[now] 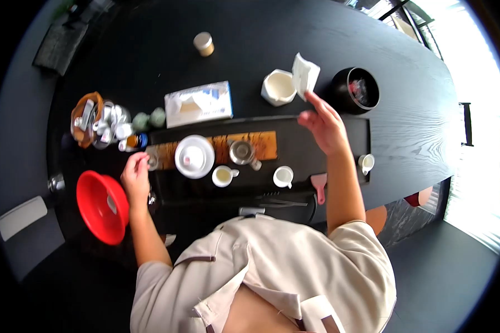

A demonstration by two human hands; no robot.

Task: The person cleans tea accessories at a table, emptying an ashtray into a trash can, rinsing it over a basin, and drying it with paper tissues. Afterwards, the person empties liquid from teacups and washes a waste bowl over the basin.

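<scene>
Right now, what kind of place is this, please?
Probably a tea or dining table set for serving tea. It shows a long dark tray with a wooden board, small white pitchers and cups, and a tissue box behind it.

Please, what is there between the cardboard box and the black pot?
Between the box and black pot, the head view shows a white pot and a thin white piece, near the right hand's fingertips.
</scene>
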